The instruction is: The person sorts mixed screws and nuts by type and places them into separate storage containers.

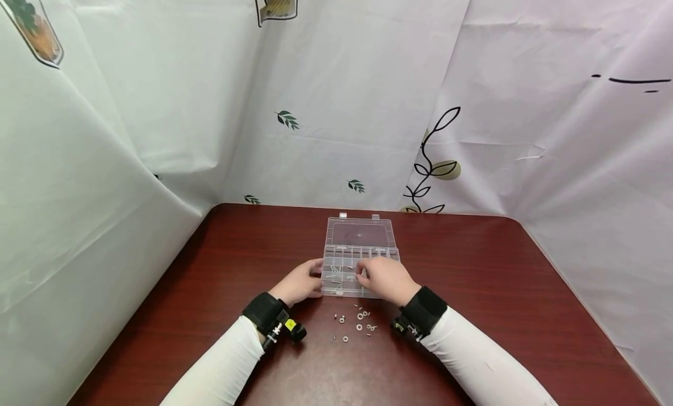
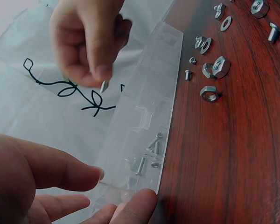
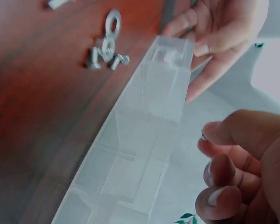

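Note:
A clear plastic compartment box (image 1: pixel 343 292) lies on the table with its lid (image 1: pixel 360 233) folded back. My left hand (image 1: pixel 301 282) holds the box's left end, its fingertips (image 2: pixel 91 178) at the rim and around the front corner. Above the compartments, my right hand (image 1: pixel 388 277) pinches a small screw (image 2: pixel 104 86) between thumb and forefinger; most of it is hidden by the fingertips. Several screws (image 2: pixel 149 154) lie inside the box near the left hand. In the right wrist view the pinched screw (image 3: pixel 203 135) shows only as a shiny end.
Loose nuts (image 2: pixel 220 66), washers (image 2: pixel 226 23) and short screws (image 2: pixel 188 75) are scattered on the dark red table (image 1: pixel 263 236) in front of the box. A white printed curtain (image 1: pixel 336 102) hangs behind and at both sides of the table.

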Available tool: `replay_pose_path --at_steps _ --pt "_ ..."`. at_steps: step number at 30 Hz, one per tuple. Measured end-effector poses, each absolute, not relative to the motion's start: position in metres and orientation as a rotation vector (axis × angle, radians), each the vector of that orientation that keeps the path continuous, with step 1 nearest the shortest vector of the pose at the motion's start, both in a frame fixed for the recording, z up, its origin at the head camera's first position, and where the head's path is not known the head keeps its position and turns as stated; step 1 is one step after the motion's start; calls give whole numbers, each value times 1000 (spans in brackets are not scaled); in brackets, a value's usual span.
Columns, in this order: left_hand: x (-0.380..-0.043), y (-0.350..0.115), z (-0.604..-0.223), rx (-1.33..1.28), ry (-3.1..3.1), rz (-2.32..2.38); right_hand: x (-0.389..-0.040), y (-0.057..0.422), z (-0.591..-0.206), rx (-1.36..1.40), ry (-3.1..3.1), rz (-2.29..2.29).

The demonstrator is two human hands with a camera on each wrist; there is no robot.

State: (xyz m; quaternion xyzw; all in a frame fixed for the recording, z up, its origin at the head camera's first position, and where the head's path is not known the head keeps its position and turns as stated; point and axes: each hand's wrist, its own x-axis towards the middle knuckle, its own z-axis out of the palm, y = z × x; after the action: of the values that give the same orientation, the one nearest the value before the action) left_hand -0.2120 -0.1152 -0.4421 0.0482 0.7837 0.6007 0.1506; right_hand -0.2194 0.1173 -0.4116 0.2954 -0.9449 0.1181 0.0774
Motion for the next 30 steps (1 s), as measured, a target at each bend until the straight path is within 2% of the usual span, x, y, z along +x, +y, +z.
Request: replay_pose_path --at_steps 14,30 --pt "-213 -114 -446 170 2270 1719 -249 110 -418 757 -2929 399" --pt "-213 -111 -445 169 2288 1699 -252 112 -423 733 -2954 429"
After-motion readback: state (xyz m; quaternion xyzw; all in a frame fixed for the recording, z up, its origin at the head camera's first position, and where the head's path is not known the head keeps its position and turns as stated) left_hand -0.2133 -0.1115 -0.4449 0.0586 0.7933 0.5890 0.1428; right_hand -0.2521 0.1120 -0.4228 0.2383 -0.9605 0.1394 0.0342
